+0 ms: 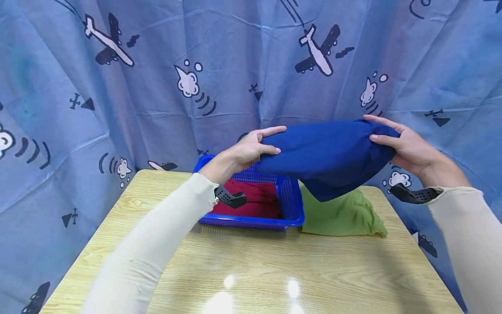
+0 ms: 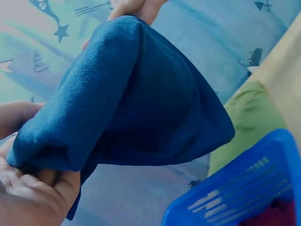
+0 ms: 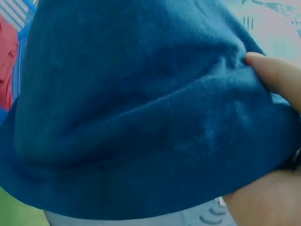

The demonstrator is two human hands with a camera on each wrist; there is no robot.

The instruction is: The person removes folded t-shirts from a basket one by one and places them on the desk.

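We find the left hand (image 1: 251, 150) and the right hand (image 1: 413, 146) each pinching one end of a blue cloth (image 1: 321, 152), thumb and fingers closed on the fabric. We observe this cloth suspended above the far part of the table (image 1: 313, 270), a corner hanging down. We note red cloth (image 1: 252, 200) inside a blue basket (image 1: 251, 222), and green cloth (image 1: 341, 213) just to its right.

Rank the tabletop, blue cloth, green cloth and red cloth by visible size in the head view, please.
1. Tabletop
2. Blue cloth
3. Green cloth
4. Red cloth
The red cloth is partly hidden, so this ranks only what shows.
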